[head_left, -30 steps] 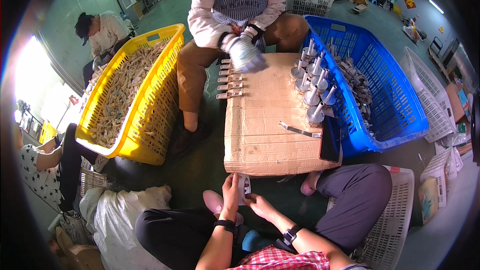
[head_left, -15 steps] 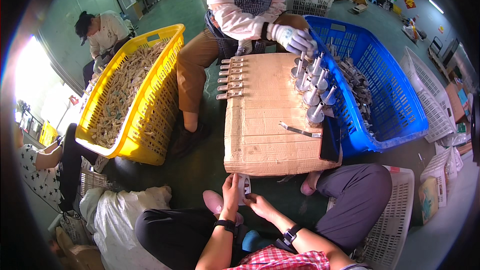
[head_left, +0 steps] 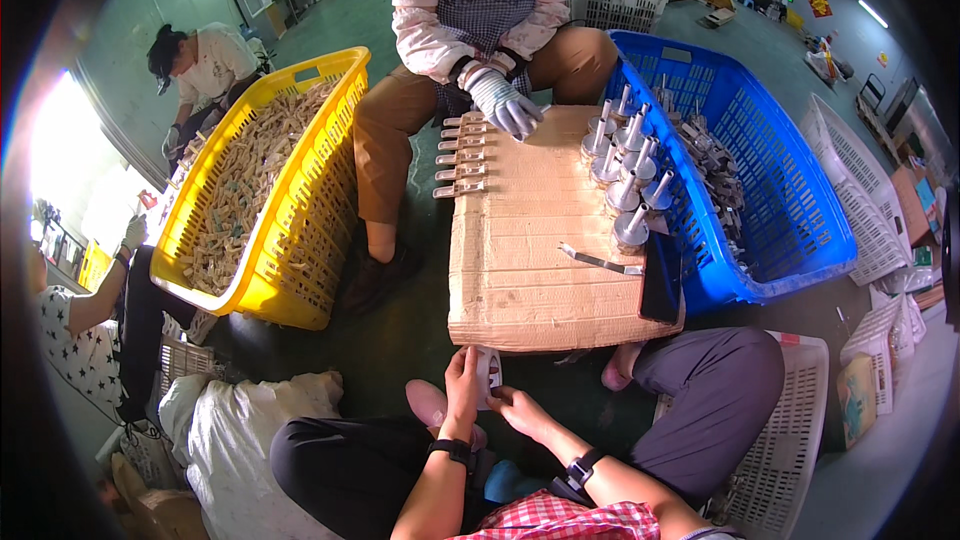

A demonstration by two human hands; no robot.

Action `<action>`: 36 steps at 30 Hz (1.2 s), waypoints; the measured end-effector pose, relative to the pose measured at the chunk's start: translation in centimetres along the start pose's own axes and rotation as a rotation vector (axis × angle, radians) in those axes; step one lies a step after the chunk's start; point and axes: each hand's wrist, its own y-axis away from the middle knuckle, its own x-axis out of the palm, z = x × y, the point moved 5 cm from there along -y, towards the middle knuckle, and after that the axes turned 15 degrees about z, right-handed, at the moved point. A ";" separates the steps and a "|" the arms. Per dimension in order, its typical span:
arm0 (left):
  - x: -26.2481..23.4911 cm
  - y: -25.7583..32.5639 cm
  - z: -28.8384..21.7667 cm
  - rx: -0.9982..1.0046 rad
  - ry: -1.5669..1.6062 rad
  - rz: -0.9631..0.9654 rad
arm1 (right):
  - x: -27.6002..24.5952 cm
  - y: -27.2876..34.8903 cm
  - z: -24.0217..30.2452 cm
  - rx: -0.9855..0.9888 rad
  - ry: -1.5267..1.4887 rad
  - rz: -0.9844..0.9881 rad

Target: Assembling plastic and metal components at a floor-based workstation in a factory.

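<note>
Just below the near edge of the cardboard-covered surface [head_left: 540, 270], my left hand [head_left: 462, 382] pinches a small white ring-shaped piece [head_left: 489, 368] from its left side. My right hand [head_left: 520, 410] closes its fingers on the lower right of the same piece. What the piece is exactly is too small to tell. On the cardboard, several flat metal handle-like pieces [head_left: 468, 169] lie in a row at the far left edge. Several round metal discs with upright stems [head_left: 631, 228] stand along the right side. A thin dark strip [head_left: 600, 260] rests near a black phone [head_left: 660, 280].
Across from me sits a co-worker with gloved hands [head_left: 503, 103] over the cardboard's far edge. A yellow crate [head_left: 290, 260] of small pieces stands left, a blue crate [head_left: 780, 175] of metal parts right. A white sack [head_left: 250, 440] slumps by my left knee.
The co-worker's gloved hand has moved left from the stemmed discs to the far edge of the cardboard, near the row of metal pieces. My hands and the white piece have stayed in place.
</note>
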 end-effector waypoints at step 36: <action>-0.1 0.1 0.2 0.041 -0.030 -0.010 | -0.1 -0.3 -0.6 -0.002 0.002 0.006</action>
